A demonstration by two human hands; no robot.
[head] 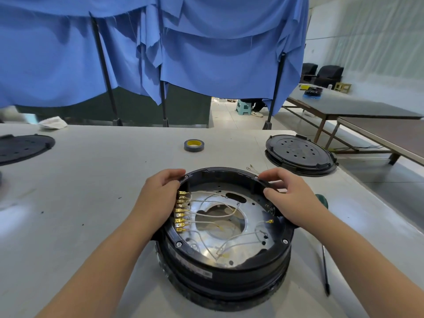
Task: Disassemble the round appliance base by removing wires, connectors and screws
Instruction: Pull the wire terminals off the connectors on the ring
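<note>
The round black plastic appliance base (226,269) stands on the grey table (103,180), close to the person. The left hand (158,196) and right hand (289,196) both grasp its rim with curled fingers. White wires (215,215) with brass connectors (181,212) lie inside.

A workshop: long worktables (358,109), blue cloth partitions (206,53), tape roll (194,145).
</note>
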